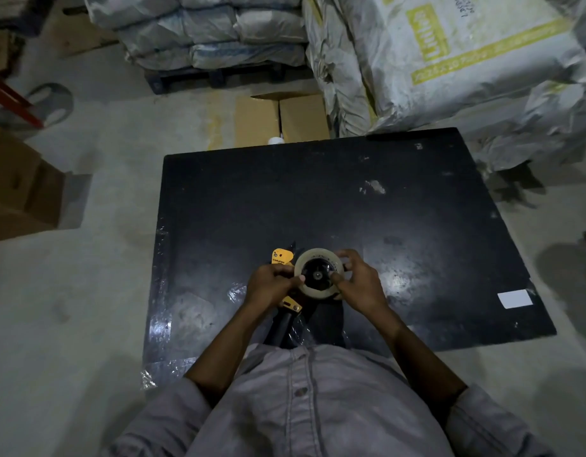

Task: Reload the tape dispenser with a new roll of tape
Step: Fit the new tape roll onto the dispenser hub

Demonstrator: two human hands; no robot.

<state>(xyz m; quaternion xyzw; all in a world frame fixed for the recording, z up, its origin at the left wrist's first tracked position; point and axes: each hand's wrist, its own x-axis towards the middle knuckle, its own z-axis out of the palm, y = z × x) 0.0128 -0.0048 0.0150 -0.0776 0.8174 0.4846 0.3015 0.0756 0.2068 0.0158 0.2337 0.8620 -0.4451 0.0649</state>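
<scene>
A yellow and black tape dispenser [282,257] lies over the near middle of a black table [318,199], its black handle pointing towards my body. A roll of clear tape [313,256] sits around the dispenser's black hub. My left hand [268,285] grips the dispenser's yellow frame, with the thumb on the roll's left rim. My right hand [360,282] holds the roll's right side, fingers curled over its rim and its thumb on the hub. The dispenser's lower frame is partly hidden under my hands.
A white label [515,298] lies near the table's right edge. Crumpled clear film [235,291] lies on the table left of my hands. Cardboard boxes [281,118] and stacked grey sacks [450,61] stand beyond the far edge; another box [17,189] sits at the left.
</scene>
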